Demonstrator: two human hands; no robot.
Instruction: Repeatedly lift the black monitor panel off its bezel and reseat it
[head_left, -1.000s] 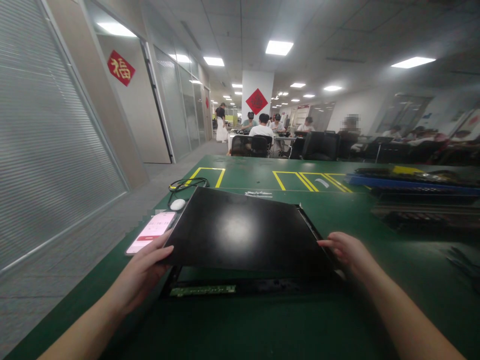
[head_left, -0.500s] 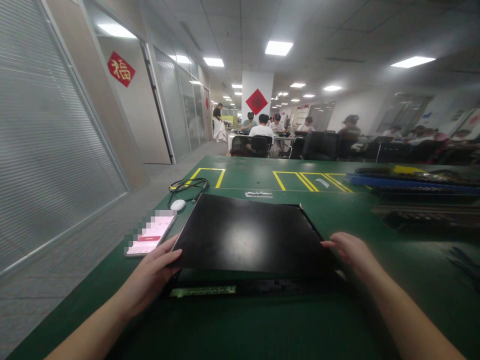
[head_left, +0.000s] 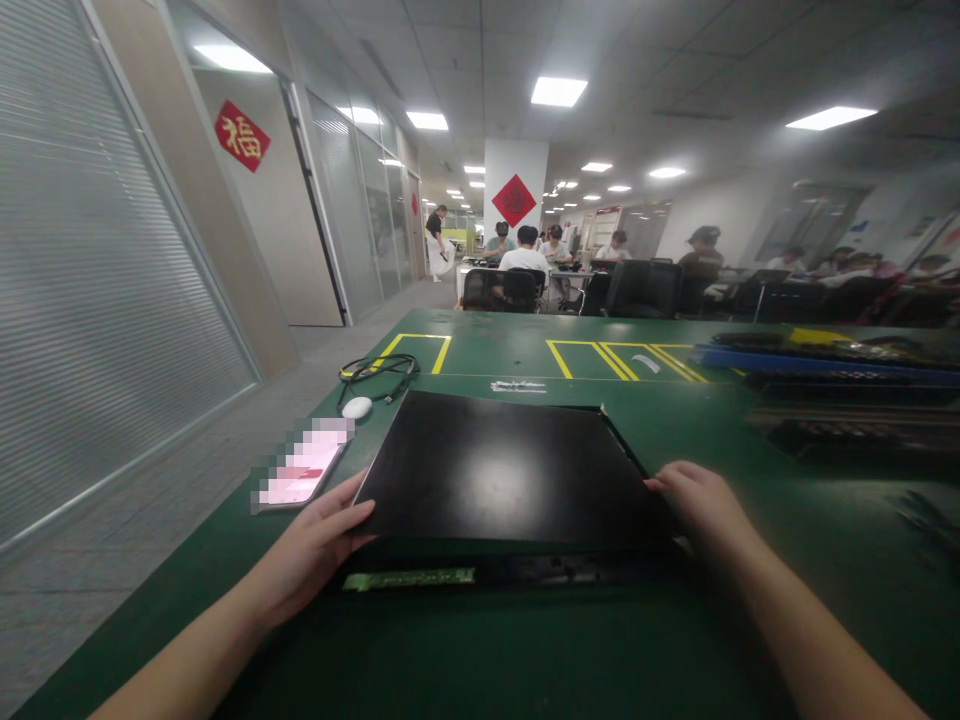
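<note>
Black panel (head_left: 502, 470) lies near-flat on the green worktable (head_left: 525, 640), w/ its front edge sitting just above a dark frame (head_left: 525, 572) under it. A green circuit strip (head_left: 411, 579) shows along the frame's front-left, not covered by the panel.

What's changed vs 1 s ago: the panel's near edge was lifted clear of the frame, w/ a visible gap below; half a sec ago the gap had shrunk; now it's almost gone. Panel has also slid a bit to the right, away from the phone (head_left: 302, 475). Judging by that, the panel is being lowered onto the frame & is close to seated, tho whether it's fully down I can't tell, as the front edge is in shadow.

Left hand (head_left: 319, 545) is at the panel's front-left corner: thumb on top, other fingers curled under the edge, a light pinch. Right hand (head_left: 694, 500) is at the front-right corner, fingers spread & loosely bent over the edge; can't tell if they wrap under or just rest on it.

Around: white mouse (head_left: 356, 407) & a black cable (head_left: 379, 370) beyond the phone, yellow tape markings (head_left: 600, 358) further back, dark trays (head_left: 847, 400) stacked at far right. Other people sit at desks well behind, nowhere near this bench.
</note>
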